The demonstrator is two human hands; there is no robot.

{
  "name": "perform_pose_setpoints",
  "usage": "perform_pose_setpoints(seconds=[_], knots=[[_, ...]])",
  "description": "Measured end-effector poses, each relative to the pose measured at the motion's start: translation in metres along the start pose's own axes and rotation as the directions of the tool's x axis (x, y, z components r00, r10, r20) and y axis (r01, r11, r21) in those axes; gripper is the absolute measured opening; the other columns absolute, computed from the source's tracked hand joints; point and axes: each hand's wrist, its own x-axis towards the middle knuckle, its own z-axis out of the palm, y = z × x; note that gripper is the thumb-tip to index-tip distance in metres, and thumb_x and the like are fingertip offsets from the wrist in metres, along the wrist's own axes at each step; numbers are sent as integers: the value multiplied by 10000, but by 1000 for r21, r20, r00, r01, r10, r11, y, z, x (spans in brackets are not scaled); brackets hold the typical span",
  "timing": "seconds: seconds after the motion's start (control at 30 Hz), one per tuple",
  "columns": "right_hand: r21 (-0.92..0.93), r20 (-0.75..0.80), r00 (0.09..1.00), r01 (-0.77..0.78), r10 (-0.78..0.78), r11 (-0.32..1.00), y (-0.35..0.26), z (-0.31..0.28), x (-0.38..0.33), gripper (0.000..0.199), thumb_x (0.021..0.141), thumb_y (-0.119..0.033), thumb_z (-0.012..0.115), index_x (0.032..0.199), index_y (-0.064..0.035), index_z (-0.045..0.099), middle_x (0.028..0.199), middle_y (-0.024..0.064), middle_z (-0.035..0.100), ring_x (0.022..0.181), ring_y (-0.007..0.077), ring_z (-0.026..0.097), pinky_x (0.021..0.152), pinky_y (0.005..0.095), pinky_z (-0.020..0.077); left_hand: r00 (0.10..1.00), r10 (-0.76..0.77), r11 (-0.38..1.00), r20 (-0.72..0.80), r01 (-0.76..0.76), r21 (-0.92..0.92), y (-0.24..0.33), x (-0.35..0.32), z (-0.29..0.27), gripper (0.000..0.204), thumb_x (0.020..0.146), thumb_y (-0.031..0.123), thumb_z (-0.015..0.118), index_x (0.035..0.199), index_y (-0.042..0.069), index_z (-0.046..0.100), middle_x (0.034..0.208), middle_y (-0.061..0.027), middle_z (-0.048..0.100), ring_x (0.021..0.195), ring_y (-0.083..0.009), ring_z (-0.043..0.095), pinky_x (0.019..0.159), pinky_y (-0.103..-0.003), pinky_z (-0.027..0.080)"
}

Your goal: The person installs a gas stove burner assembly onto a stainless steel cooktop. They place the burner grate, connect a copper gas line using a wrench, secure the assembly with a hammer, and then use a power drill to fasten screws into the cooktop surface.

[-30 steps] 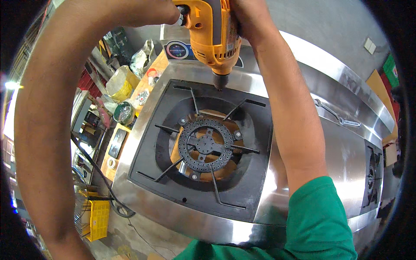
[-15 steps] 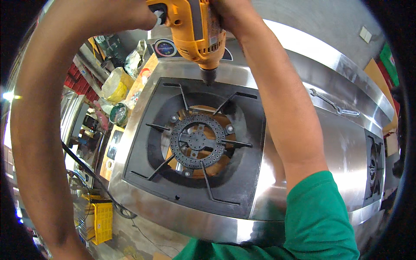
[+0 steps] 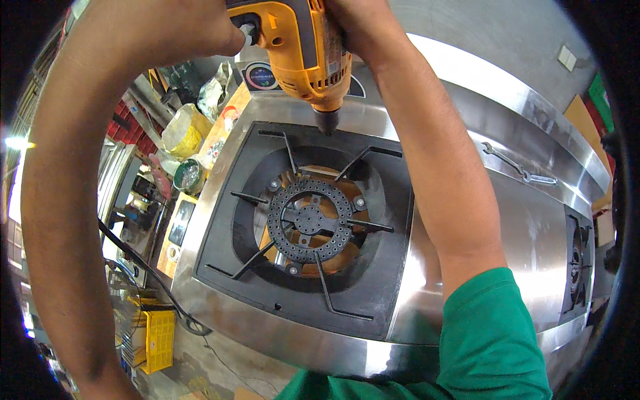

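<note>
A yellow and black power drill (image 3: 293, 50) points downward at the top of the view. My left hand (image 3: 200, 27) is closed on its handle, with the thumb beside the trigger area. My right hand (image 3: 360, 23) grips the far side of the drill's body, its fingers partly hidden. The dark chuck (image 3: 327, 122) hangs over the far edge of a black stove plate (image 3: 227, 227); whether it touches anything there I cannot tell. In the plate's middle sits a round, perforated burner (image 3: 310, 253) with several black pan supports around it.
A steel wrench (image 3: 510, 163) lies on the stainless-steel stove top (image 3: 480, 227) to the right. Another burner (image 3: 577, 260) stands at the far right. Left are a yellow bucket (image 3: 183, 130), a black cable (image 3: 143, 267) and a yellow crate (image 3: 159, 340).
The whole scene has shifted slightly to the right and down in the view. Both hands keep their hold on the drill, which stays over the plate's far edge.
</note>
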Motion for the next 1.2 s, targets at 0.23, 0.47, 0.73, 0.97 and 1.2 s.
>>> perform_pose_setpoints(seconds=[0.23, 0.47, 0.73, 0.97, 1.2], knots=[[90, -12, 1000, -23, 24, 996, 1, -5, 2, 324, 906, -231, 531, 845, 59, 663, 832, 161, 658, 774, 238, 588, 739, 396, 470, 996, 10, 995, 83, -1, -99, -11, 8, -2, 409, 695, 244, 839, 1019, 38, 698, 849, -133, 723, 820, -296, 719, 769, -380, 585], [163, 22, 994, -113, 111, 980, 9, -6, -7, 318, 896, -232, 527, 838, 42, 677, 811, 136, 654, 754, 223, 581, 727, 398, 471, 998, 15, 999, 65, -17, 36, 1, 10, 5, 411, 699, 247, 834, 1027, 42, 695, 833, -134, 720, 805, -303, 718, 760, -380, 587], [-18, -49, 993, -107, 106, 994, 14, -7, -2, 397, 852, -349, 560, 886, 16, 714, 786, 197, 701, 754, 274, 683, 747, 441, 523, 968, 207, 951, -140, -233, -201, -34, 30, 41, 486, 623, 211, 835, 1008, 35, 596, 852, -233, 681, 865, -429, 677, 774, -502, 549], [85, -95, 993, -60, 68, 995, -60, -6, -6, 365, 810, -312, 616, 912, 20, 724, 830, 248, 696, 756, 358, 701, 752, 434, 538, 984, 172, 952, -44, -178, -249, -58, 15, -11, 495, 632, 214, 860, 997, 49, 570, 853, -210, 683, 835, -427, 675, 729, -488, 539], [140, -118, 990, 92, -75, 986, -153, -27, -40, 347, 878, -308, 665, 938, 33, 688, 874, 227, 700, 808, 296, 695, 769, 404, 537, 944, 206, 954, -257, -252, -161, -82, -32, -77, 531, 609, 236, 882, 1017, 67, 585, 856, -154, 648, 790, -383, 665, 697, -471, 529]])
